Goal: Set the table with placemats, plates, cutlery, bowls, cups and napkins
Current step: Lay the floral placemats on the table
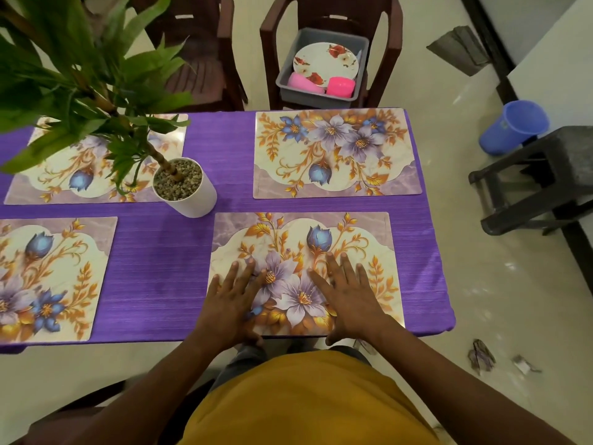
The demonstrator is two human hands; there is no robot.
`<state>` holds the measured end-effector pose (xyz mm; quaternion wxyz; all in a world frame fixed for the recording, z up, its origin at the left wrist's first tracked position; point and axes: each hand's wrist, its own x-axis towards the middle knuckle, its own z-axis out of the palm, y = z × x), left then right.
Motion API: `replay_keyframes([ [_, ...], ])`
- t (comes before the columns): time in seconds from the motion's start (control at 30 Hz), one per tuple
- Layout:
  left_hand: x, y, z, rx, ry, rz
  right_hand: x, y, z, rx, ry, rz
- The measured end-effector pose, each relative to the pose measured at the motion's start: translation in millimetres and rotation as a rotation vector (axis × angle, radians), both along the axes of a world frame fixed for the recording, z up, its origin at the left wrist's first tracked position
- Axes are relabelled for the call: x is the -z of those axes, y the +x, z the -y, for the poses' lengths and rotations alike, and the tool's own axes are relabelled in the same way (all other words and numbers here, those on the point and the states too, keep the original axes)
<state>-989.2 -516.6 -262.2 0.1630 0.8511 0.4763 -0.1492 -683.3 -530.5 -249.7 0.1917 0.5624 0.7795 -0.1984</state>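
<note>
Both hands, the left hand [232, 297] and right hand [348, 295], lay flat with fingers spread, pressing the near placemat [378, 242] onto the purple table [160, 271].

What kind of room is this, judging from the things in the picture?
Most likely a home dining area. A table with a purple cloth carries four floral placemats, brown plastic chairs stand at its far side, and a grey tub on one chair holds a flowered plate and pink cups.
</note>
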Motion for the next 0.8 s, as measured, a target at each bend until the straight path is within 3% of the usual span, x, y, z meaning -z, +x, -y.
replay_keyframes([
  [0.8,-3.6,-28.3,-3.6,0.011,-0.038,0.005,4.7,-20.0,-4.3,-0.045,-0.011,0.030],
])
